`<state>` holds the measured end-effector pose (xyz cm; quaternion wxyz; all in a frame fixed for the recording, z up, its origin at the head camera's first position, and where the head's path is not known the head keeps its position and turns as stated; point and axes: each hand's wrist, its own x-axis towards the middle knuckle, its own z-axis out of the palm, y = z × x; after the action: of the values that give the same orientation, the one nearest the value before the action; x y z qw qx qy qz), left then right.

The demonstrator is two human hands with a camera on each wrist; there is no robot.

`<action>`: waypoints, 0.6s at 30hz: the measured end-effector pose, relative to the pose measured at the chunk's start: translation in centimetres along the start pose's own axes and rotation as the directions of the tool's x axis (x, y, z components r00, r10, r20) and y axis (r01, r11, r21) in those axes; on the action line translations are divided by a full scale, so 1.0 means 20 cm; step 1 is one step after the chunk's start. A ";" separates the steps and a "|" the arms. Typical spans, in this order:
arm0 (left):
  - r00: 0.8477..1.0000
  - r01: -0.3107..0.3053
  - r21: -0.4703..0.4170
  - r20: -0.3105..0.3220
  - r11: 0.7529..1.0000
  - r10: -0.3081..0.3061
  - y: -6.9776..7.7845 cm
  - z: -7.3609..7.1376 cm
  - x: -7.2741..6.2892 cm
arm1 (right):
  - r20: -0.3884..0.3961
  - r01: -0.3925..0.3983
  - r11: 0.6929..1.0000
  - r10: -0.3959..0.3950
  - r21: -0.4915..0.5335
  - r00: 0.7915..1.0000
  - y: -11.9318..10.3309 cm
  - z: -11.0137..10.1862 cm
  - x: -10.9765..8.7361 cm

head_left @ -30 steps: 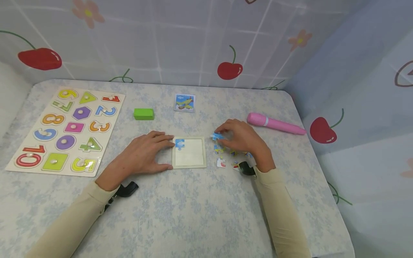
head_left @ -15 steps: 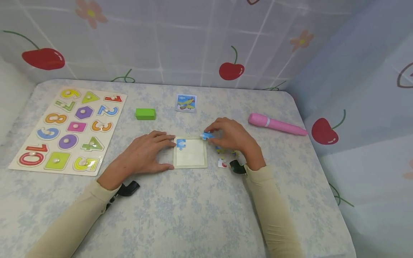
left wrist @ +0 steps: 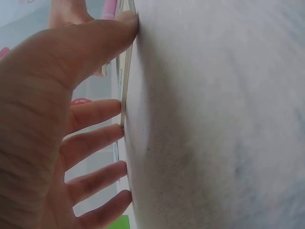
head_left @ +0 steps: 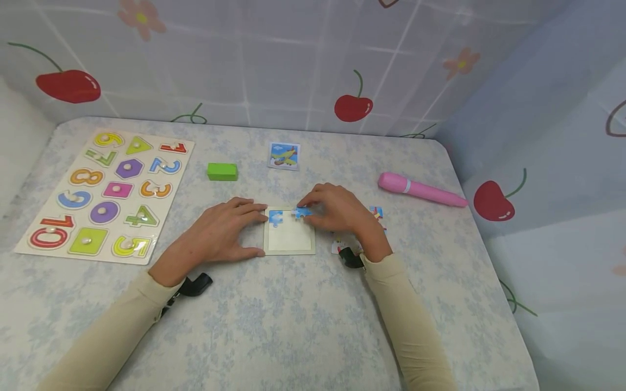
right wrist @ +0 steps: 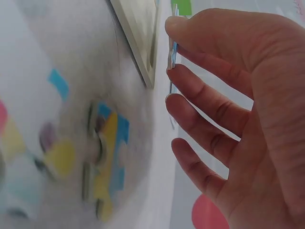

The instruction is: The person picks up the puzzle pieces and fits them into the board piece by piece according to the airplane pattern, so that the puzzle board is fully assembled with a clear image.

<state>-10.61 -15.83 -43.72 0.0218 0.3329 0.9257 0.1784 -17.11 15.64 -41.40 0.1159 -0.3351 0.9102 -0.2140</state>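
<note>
A square puzzle tray [head_left: 289, 252] lies mid-table with one blue puzzle piece [head_left: 276, 218] in its far left corner. My left hand [head_left: 217, 231] touches the tray's left side with thumb and fingertips, fingers spread; the left wrist view shows them along the thin tray edge [left wrist: 127, 71]. Over the tray's far right part, my right hand [head_left: 337, 209] pinches another blue puzzle piece [head_left: 301, 212] between thumb and fingers. That piece appears edge-on in the right wrist view, with the other fingers of the right hand [right wrist: 238, 114] loosely extended. Loose puzzle pieces [right wrist: 112, 160] lie right of the tray, partly hidden by the right hand.
A board of number and shape pieces [head_left: 163, 214] lies at the left. Behind the tray are a green block [head_left: 222, 172] and a small airplane picture card [head_left: 284, 156]. A pink, thick pen-like stick [head_left: 423, 190] rests at the back right, near a curtain [head_left: 293, 65].
My right hand has moved left from beside the loose pieces to over the tray, carrying the pinched puzzle piece. My left hand has stayed at the tray's left side.
</note>
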 end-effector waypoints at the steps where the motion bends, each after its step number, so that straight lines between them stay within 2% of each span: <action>1: 1.000 0.000 0.000 0.000 1.000 0.000 0.00 0.00 0.00 | 0.002 0.003 1.000 -0.003 -0.004 1.000 -0.01 0.01 0.00; 9: 1.000 -0.008 0.012 -0.001 1.000 0.008 0.00 0.00 0.00 | 0.019 0.048 0.998 -0.047 -0.048 0.999 -0.05 0.05 0.04; 18: 1.000 -0.012 0.008 -0.006 1.000 0.012 0.00 0.00 0.00 | 0.010 0.052 0.995 -0.052 -0.088 0.999 -0.08 0.08 0.05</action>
<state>-10.61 -15.84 -43.74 0.0165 0.3381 0.9244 0.1759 -16.36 13.39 -42.07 0.0991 -0.3643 0.9092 -0.1754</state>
